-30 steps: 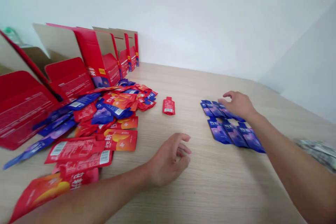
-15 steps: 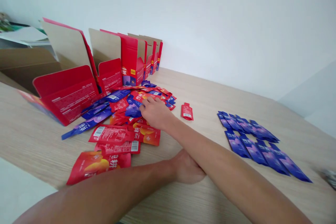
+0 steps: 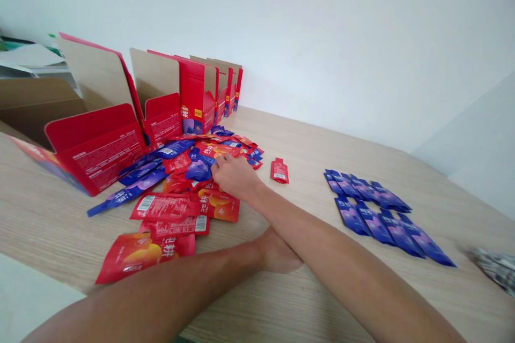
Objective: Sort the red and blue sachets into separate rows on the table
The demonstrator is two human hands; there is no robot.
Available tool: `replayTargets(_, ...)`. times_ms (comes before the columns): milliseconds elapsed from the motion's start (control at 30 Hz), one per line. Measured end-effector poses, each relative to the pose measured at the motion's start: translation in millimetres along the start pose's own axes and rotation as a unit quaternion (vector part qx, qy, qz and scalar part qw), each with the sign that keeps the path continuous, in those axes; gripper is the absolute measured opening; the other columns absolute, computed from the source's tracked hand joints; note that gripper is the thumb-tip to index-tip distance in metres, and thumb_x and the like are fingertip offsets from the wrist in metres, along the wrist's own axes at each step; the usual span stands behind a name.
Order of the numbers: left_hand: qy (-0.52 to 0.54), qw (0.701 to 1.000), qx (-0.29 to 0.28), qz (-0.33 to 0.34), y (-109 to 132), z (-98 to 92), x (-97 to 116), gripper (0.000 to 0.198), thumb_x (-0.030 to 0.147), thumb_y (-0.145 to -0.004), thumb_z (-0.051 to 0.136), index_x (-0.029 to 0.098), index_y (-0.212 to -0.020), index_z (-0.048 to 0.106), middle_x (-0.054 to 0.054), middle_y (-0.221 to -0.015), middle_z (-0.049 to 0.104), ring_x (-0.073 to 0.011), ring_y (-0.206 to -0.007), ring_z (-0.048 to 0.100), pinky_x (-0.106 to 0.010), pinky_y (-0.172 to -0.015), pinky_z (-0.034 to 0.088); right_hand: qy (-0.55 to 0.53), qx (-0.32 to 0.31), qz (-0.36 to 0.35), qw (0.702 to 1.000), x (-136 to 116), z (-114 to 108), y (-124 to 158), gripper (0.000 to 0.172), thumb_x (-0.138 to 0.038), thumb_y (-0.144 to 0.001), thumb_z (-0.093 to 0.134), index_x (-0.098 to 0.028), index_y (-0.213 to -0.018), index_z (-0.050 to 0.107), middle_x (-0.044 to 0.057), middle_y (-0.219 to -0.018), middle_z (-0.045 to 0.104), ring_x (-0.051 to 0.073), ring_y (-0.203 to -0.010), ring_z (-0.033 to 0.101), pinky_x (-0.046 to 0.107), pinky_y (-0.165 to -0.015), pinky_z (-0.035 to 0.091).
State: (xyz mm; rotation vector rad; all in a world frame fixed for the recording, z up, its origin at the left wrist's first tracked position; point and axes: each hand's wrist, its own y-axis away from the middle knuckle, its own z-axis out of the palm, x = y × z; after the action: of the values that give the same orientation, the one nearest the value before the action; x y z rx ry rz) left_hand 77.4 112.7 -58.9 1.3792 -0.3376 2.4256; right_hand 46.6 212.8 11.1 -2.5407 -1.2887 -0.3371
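My right hand [image 3: 234, 176] rests at the right side of a mixed pile of red pouches [image 3: 171, 206] and blue pouches [image 3: 199, 167]. Its fingers are curled down beside a blue pouch, and what they grip is hidden behind the hand. Under my right forearm lies my left hand [image 3: 277, 253], low over the table, its fingers hidden by the crossing arm. A single red pouch [image 3: 279, 171] lies apart, right of the pile. Farther right, blue-purple pouches [image 3: 376, 223] overlap in two rows.
Several red cartons [image 3: 98, 142] with raised flaps stand in a line behind the pile, running toward the white wall [image 3: 322, 53]. They stand on the wooden table [image 3: 306, 300]. A blurred checkered item [image 3: 493, 268] is at the right edge.
The camera view has shifted slightly, so the table items appear farther left. My right hand stays at the pile with its fingers more curled. My left hand remains under the right forearm.
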Motion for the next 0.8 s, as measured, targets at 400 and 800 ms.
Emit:
replayTargets(400, 0.04, 0.999, -0.021, -0.011, -17, -11.7, -7, 0.054, 0.013, -0.067, 0.088, 0.018, -0.115, 0.066, -0.011, -0.112, 0.072, -0.0318, -0.108, 0.072, -0.053, -0.102, 0.054, -0.317, 0.144, 0.289, 0.892, 49, -27, 70, 0.022, -0.025, -0.106, 0.05, -0.019, -0.091, 0.066, 0.005, -0.08, 0.072, 0.018, -0.073, 0.071, 0.028, -0.072, 0.055)
replayTargets(800, 0.108, 0.979, 0.164, -0.056, -27, -2.0, 14, 0.012, 0.024, -0.091, 0.073, 0.014, -0.093, 0.066, -0.008, -0.079, 0.078, -0.0203, -0.065, 0.073, -0.036, -0.07, 0.063, -0.506, 0.114, 0.375, 0.768, 58, 22, 213, 0.026, -0.045, -0.092, 0.067, -0.019, -0.089, 0.066, 0.003, -0.079, 0.07, 0.017, -0.07, 0.066, 0.031, -0.067, 0.053)
